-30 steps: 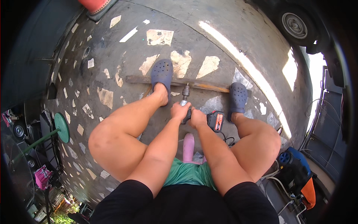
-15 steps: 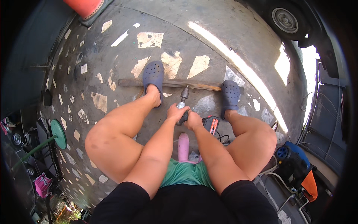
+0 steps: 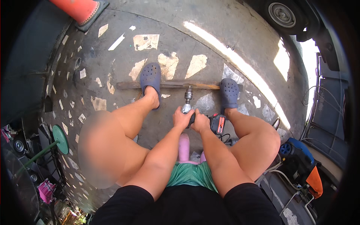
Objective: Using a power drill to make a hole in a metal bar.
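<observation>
A power drill (image 3: 188,98) is held in both my hands, its chuck pointing away from me at a narrow wooden plank (image 3: 176,85) on the floor. My left hand (image 3: 182,117) wraps round the drill's body behind the chuck. Closed on its dark grip is my right hand (image 3: 200,122). A red and black battery pack (image 3: 218,123) shows just right of that hand. The drill's tip meets or nearly meets the plank's near edge; contact is too small to tell. My clogs, the left clog (image 3: 150,77) and the right clog (image 3: 229,92), rest on the plank.
An orange traffic cone (image 3: 80,11) stands at the far left, a car wheel (image 3: 282,15) at the far right. A green disc on a pole (image 3: 60,139) is at left. A blue and black machine with hoses (image 3: 296,157) sits at right. A pink seat part (image 3: 183,146) shows between my legs.
The drill and both hands have shifted slightly right in the picture, and the drill points more squarely at the plank. The view has tilted a little; the grip is unchanged.
</observation>
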Tool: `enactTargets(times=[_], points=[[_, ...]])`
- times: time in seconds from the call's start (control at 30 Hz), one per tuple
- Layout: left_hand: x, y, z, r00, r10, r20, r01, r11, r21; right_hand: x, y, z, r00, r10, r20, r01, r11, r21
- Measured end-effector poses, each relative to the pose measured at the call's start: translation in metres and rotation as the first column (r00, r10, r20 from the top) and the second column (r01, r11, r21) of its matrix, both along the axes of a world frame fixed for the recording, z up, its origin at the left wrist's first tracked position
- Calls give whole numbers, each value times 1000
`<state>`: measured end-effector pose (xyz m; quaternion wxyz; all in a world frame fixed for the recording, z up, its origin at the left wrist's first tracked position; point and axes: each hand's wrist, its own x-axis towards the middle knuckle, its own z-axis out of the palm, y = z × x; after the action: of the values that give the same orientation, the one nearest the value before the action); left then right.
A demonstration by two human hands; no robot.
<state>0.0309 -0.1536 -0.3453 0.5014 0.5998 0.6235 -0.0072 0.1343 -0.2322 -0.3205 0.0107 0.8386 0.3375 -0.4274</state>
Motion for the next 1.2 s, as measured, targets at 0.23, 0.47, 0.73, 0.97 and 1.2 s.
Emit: enactTargets(times=[0.23, 0.47, 0.73, 0.97, 1.2], points=[[12, 18, -3, 999, -20, 35, 19, 1000, 10, 0, 7, -32, 995, -98, -10, 98, 995, 12], [23, 10, -8, 1000, -10, -5, 10, 1000, -18, 14, 4, -34, 996, -86, 0, 86, 996, -31], [24, 10, 0, 997, -49, -64, 52, 998, 37, 15, 9, -34, 999, -49, -16, 48, 998, -27], [16, 25, -3, 985, -78, -157, 61, 992, -109, 13, 14, -29, 997, -34, -65, 35, 999, 19], [26, 12, -10, 987, -74, -141, 66, 996, -61, 15, 7, -24, 998, -66, -23, 67, 998, 23]])
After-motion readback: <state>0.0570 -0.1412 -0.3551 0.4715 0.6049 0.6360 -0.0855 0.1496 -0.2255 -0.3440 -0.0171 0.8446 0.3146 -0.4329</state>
